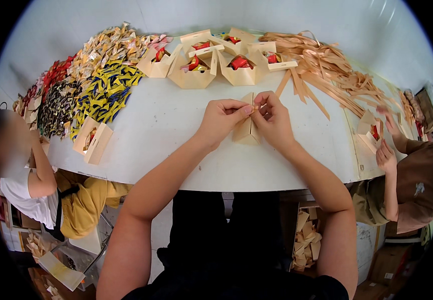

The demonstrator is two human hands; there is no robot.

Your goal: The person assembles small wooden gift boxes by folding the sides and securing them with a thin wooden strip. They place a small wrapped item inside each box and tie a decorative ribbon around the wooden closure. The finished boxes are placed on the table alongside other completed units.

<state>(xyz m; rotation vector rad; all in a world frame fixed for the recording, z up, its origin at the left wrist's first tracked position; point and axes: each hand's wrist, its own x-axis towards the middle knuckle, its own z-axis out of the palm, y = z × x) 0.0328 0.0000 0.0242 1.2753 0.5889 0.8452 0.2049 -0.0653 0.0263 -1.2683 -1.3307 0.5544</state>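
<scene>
A small cream cardboard gift box stands on the table in front of me, its top folded together into a ridge. At the top of this box, my left hand is closed, with thumb and forefinger pinched together. My right hand pinches right beside it, fingertips nearly touching the left ones. A short bit of peach ribbon shows between the fingertips; most of it is hidden by my fingers.
Open cream boxes with red-wrapped sweets stand beyond my hands. Heaps of wrapped sweets lie left, peach ribbons right. Another box sits near the left co-worker. A right-hand co-worker handles an open box.
</scene>
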